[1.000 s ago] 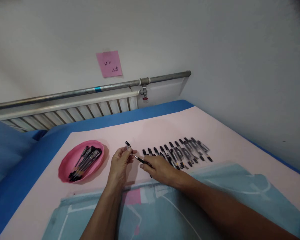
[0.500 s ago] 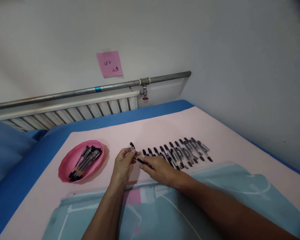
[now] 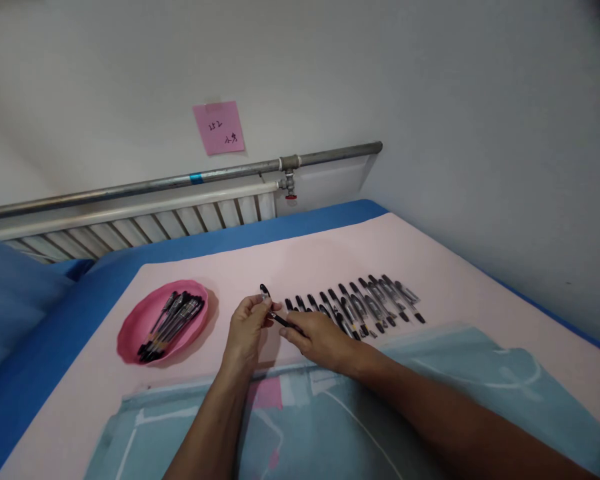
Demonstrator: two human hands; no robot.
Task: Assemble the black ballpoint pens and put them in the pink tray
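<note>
At the centre, the fingers of the left hand (image 3: 245,327) are closed in a pinch around a black-capped pen piece (image 3: 265,291), whose dark end pokes up just beyond the fingertips. The fingers of the right hand (image 3: 323,339) grip a dark pen part (image 3: 283,321), slanted so that its far end reaches the left fingertips. Whether these 2 parts are joined I cannot tell, since the fingers cover the meeting point.

Just beyond the right fingers and to their right, black-capped pens (image 3: 359,308) lie in a slanting spread, some overlapping; the hand hides the near ends of a few. To the left of the left fingers, well apart from them, sits a pink bowl (image 3: 139,316) with a wavy rim, holding a bundle of similar pens (image 3: 173,327).

Under the fingers is a pale pink sheet (image 3: 250,270). Nearer the body than the fingers lies a light teal cloth (image 3: 455,363) with white lines. Farther out, past the sheet's far edge, come a blue covering (image 3: 260,235), a white radiator (image 3: 195,218), a metal pipe (image 3: 150,191) and, above it, a pink note (image 3: 219,128) marked 252.
</note>
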